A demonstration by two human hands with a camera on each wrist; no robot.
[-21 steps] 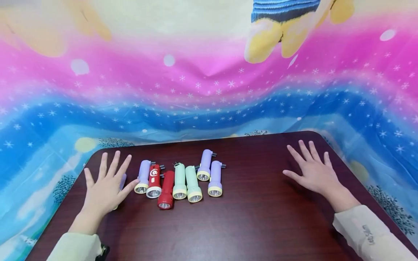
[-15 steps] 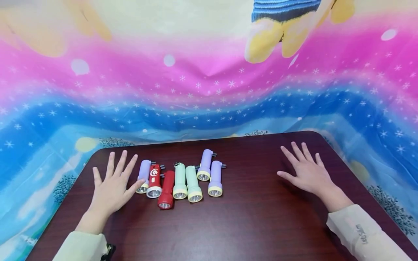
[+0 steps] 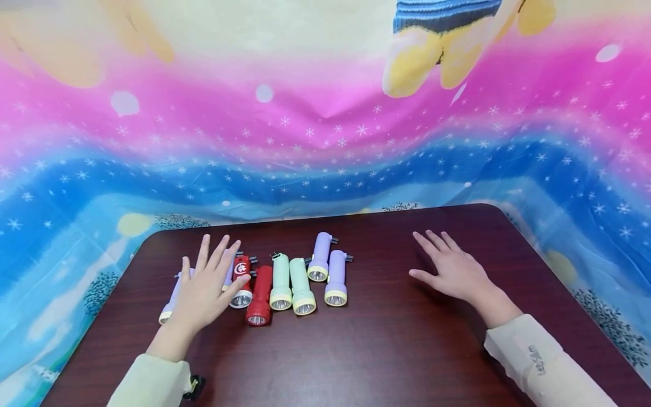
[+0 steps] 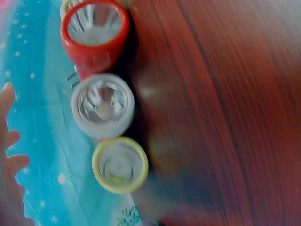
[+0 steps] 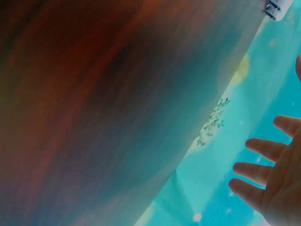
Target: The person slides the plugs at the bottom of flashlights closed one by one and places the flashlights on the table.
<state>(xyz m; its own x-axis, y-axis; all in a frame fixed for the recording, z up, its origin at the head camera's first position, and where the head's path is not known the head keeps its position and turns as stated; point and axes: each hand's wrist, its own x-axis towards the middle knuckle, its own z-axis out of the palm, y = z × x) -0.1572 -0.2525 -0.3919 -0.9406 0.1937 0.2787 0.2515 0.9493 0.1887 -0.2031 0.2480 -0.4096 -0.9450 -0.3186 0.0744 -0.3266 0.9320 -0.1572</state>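
My left hand (image 3: 203,291) hovers with fingers spread over the left end of a group of small flashlights. It partly covers a purple flashlight (image 3: 173,301), another purple one and a red flashlight with a white emblem (image 3: 241,282). Beside these lie a plain red flashlight (image 3: 260,295) and two mint-green flashlights (image 3: 281,282). Farther right are two more purple flashlights (image 3: 336,277) with plug prongs showing. In the left wrist view, a yellow-rimmed lens (image 4: 120,165) and a white-rimmed lens (image 4: 102,106) face the camera. My right hand (image 3: 452,274), fingers extended and holding nothing, is above the table's right side.
The dark wood table (image 3: 366,356) has rounded far corners. A printed cloth backdrop (image 3: 325,141) in pink and blue hangs around its back and sides. A dark band (image 3: 195,388) shows at the left sleeve.
Both hands have moved inward, the left one rightward over the flashlights and the right one leftward. The leftmost purple flashlight now shows on the outer side of the left hand. The flashlights stay in place.
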